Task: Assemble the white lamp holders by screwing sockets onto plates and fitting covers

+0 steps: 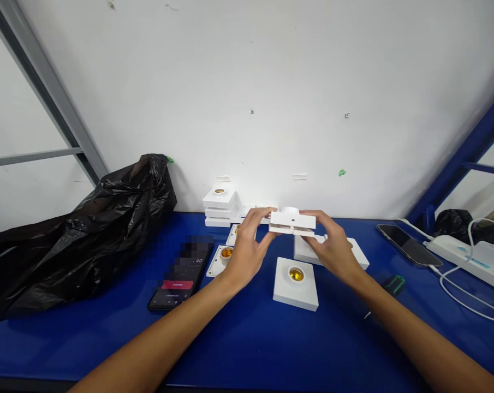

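Observation:
Between my two hands, raised above the blue table, is a white square lamp holder [292, 220] seen edge-on. A gap shows between its upper cover and the base beneath. My left hand [249, 248] grips its left side, thumb below and fingers on top. On the opposite side my right hand [332, 245] pinches it in the same way. Below it on the table lies another white lamp holder [296, 284] with a gold-coloured socket. Open socket bases [219, 261] lie left of my left hand. Partly behind my right hand are more white lamp holders [359, 254].
A stack of white lamp holders [219, 207] stands against the wall. To the left are a phone [183, 275] and a black plastic bag [107, 229]. At the right lie a green-handled screwdriver [394, 285], a second phone [410, 244], and a power strip [468, 259] with white cables.

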`<state>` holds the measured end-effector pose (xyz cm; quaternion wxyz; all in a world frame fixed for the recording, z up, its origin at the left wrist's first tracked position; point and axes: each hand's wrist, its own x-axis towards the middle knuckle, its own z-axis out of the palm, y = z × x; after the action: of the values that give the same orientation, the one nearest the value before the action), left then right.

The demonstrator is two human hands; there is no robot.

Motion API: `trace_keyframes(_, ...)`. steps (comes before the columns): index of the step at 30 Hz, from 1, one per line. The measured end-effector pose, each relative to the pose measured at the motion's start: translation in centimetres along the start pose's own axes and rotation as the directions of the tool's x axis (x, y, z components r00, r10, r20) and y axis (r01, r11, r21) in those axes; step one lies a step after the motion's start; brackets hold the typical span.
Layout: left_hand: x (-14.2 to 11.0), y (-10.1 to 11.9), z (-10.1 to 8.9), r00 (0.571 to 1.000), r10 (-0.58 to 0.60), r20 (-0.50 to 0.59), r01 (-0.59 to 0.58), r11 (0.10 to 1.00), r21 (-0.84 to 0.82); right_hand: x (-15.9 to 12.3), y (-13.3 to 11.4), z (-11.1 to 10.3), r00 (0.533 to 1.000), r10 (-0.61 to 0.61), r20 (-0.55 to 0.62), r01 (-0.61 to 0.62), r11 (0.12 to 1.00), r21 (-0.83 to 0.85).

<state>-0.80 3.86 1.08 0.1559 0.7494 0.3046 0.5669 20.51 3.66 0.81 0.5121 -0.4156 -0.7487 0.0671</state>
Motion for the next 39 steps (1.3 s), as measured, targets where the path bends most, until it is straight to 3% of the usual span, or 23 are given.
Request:
trace_keyframes(3, -0.2, -0.4, -0.1, 0.995, 0.091, 0.027, -0.093, 0.991, 0.092, -0.2, -0.6, 0.0, 0.996, -0.083, -0.016, 0.081, 0.992, -0.096)
trace_keyframes(13, -0.7, -1.1, 0.2, 0.993, 0.076, 0.085, -0.088, 0.986, 0.142, -0.4, -0.9, 0.0, 0.977, -0.215, -0.006, 0.212, 0.966, -0.149)
trace_keyframes(29, -0.8, -0.6, -0.2, 0.996, 0.067, 0.055, -0.074, 0.986, 0.152, -0.6, -1.4, 0.0, 0.964, -0.260, -0.044, 0.257, 0.964, -0.072)
trace_keyframes(39, -0.8, -0.7, 0.3, 0.999, 0.037, 0.031, -0.041, 0.992, 0.120, -0.5, -1.7, 0.2, 0.978, -0.204, -0.048, 0.201, 0.978, -0.064)
